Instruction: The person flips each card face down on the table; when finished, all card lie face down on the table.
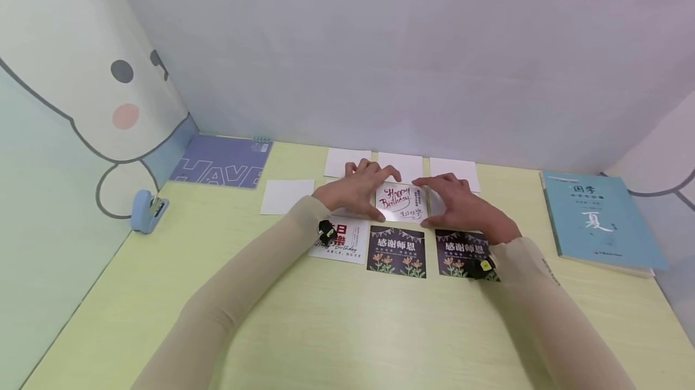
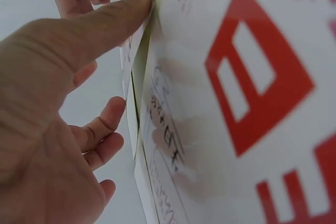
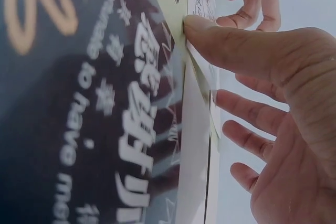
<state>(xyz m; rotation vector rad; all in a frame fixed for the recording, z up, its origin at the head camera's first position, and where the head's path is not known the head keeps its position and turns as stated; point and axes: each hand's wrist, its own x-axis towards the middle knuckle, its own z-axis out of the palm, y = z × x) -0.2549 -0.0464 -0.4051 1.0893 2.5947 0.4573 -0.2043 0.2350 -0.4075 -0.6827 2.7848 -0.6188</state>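
Observation:
A white card with red "Happy Birthday!" lettering (image 1: 400,201) lies between the two hands in the head view. My left hand (image 1: 355,188) grips its left side, index finger at the far corner and thumb at the near one. Opposite it, my right hand (image 1: 456,203) holds the right side between thumb and index finger. In the left wrist view the left thumb (image 2: 105,27) presses at the card's corner, and the right thumb (image 3: 231,43) does likewise in the right wrist view. Other fingers of both hands stay spread. The hands partly cover cards beneath them.
Nearer lie a card with red characters (image 1: 344,242) and two dark flowered cards (image 1: 396,251) (image 1: 461,245). White blank cards (image 1: 288,197) (image 1: 347,160) (image 1: 400,166) (image 1: 453,169) lie left and behind. A purple folder (image 1: 222,160), blue stapler (image 1: 146,212) and blue book (image 1: 602,221) flank them.

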